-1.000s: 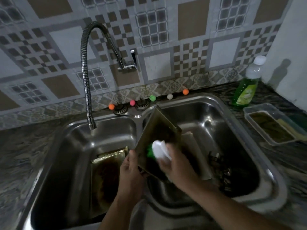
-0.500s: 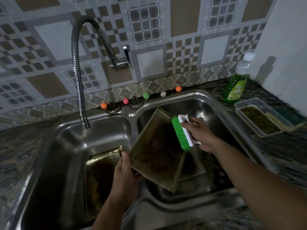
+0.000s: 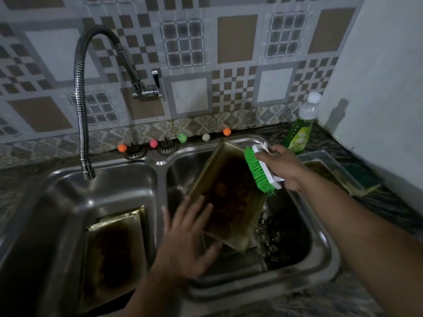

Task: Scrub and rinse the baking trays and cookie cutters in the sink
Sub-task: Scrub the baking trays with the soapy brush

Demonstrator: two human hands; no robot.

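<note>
A greasy, burnt baking tray (image 3: pixel 229 197) leans tilted in the right basin of the steel double sink (image 3: pixel 160 165), over another tray partly hidden beneath it. My left hand (image 3: pixel 187 236) hovers with spread fingers at the tray's lower left edge; whether it touches is unclear. My right hand (image 3: pixel 281 165) grips a white brush with green bristles (image 3: pixel 258 172) at the tray's upper right edge. A second dirty tray (image 3: pixel 114 250) leans in the left basin. Dark metal cookie cutters (image 3: pixel 272 236) lie at the right basin's bottom.
A flexible steel tap (image 3: pixel 80 106) hangs over the left basin. A green dish soap bottle (image 3: pixel 299 131) stands at the back right. A clear plastic tub (image 3: pixel 332 172) with sponges sits on the right counter. Small coloured balls (image 3: pixel 182 137) and two strainers line the sink's back rim.
My right hand lifted the brush off the tray face to its upper right edge. My left hand let go of the tray's left edge and spread its fingers. The tray now leans lower.
</note>
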